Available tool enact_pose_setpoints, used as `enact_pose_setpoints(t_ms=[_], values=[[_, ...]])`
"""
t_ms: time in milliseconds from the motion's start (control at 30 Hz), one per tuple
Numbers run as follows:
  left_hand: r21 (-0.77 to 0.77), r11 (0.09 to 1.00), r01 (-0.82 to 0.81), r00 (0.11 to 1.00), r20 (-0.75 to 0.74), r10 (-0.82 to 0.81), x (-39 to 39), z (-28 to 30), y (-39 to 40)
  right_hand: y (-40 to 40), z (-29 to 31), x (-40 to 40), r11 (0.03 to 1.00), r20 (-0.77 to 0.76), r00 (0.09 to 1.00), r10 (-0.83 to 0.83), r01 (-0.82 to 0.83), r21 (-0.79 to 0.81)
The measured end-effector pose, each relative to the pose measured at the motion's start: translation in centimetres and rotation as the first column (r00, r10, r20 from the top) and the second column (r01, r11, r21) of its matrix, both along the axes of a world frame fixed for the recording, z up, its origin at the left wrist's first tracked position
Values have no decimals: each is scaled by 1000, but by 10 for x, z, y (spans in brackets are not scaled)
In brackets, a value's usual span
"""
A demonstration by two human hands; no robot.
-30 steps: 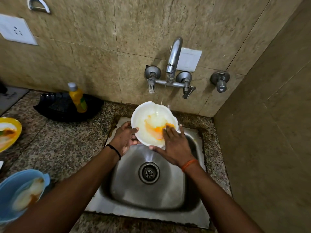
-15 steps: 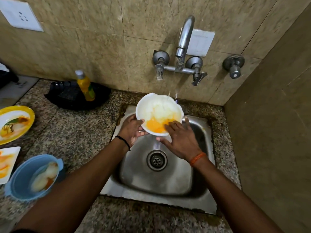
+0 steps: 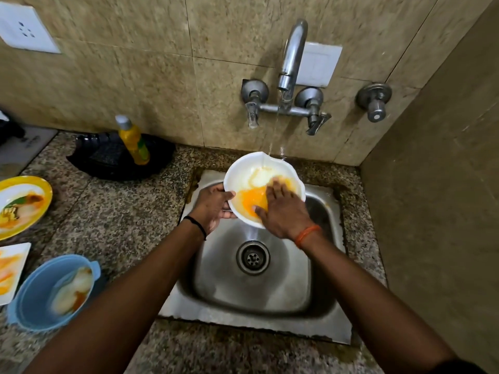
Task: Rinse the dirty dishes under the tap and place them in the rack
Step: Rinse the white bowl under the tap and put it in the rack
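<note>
A white bowl point(image 3: 243, 168) smeared with orange sauce tilts over the steel sink point(image 3: 283, 287). Water runs from the tap point(image 3: 293, 52) onto the bowl's far rim. My left hand point(image 3: 212, 205) grips the bowl's left rim, thumb on the inside. My right hand point(image 3: 283, 209) lies flat inside the bowl, its straight fingers pressing on the orange residue. On the counter at the left wait a dirty yellow plate point(image 3: 23, 203), a white square plate point(image 3: 10, 271) and a blue bowl point(image 3: 51, 292) with food remains.
A black rack point(image 3: 108, 160) sits on the granite counter against the wall, with a yellow dish-soap bottle point(image 3: 133, 141) standing in it. A tiled wall closes off the right side of the sink. A separate wall valve point(image 3: 375, 102) is right of the tap.
My right hand has slid further across the inside of the bowl, spreading the orange residue. The bowl stays under the stream; the camera has shifted, showing more of the left counter.
</note>
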State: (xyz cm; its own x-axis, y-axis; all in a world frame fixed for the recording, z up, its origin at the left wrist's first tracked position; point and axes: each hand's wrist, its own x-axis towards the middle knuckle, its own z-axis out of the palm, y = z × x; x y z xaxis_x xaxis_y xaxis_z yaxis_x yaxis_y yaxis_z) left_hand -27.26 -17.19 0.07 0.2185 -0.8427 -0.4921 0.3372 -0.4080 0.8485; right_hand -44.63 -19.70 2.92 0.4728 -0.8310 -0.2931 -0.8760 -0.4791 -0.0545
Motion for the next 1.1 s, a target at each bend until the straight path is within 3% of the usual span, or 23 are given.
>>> enact_pose_setpoints(t_ms=[67,233,333,533,600,800,900,967,1100], values=[[19,999,-37,999,14,37,6,-5,0,25,5,6,991,104,992,69,-80,107],[33,999,-19,1000,1,19,7,-8,5,23,-1,13,954,330,925,188,-252,162],[37,999,24,1000,0,-24,1,-3,3,-4,-11,15,959,193,950,246,-267,93],[26,999,25,999,38,-26,5,1,-1,-23,-1,0,997,-97,994,44,-50,-62],[44,999,2,1000,15,-3,6,-2,-1,1,8,3,998,-88,994,67,-66,15],[86,996,27,999,-25,-25,-3,-7,11,36,7,6,948,217,962,167,-217,233],[87,993,83,997,2,-83,-8,-8,12,23,-3,13,922,173,953,249,-288,259],[91,991,99,995,15,-101,-6,-4,11,1,-8,8,952,137,972,191,-217,214],[85,992,91,994,52,-96,7,3,8,-24,-5,-10,994,-82,993,87,-81,66]])
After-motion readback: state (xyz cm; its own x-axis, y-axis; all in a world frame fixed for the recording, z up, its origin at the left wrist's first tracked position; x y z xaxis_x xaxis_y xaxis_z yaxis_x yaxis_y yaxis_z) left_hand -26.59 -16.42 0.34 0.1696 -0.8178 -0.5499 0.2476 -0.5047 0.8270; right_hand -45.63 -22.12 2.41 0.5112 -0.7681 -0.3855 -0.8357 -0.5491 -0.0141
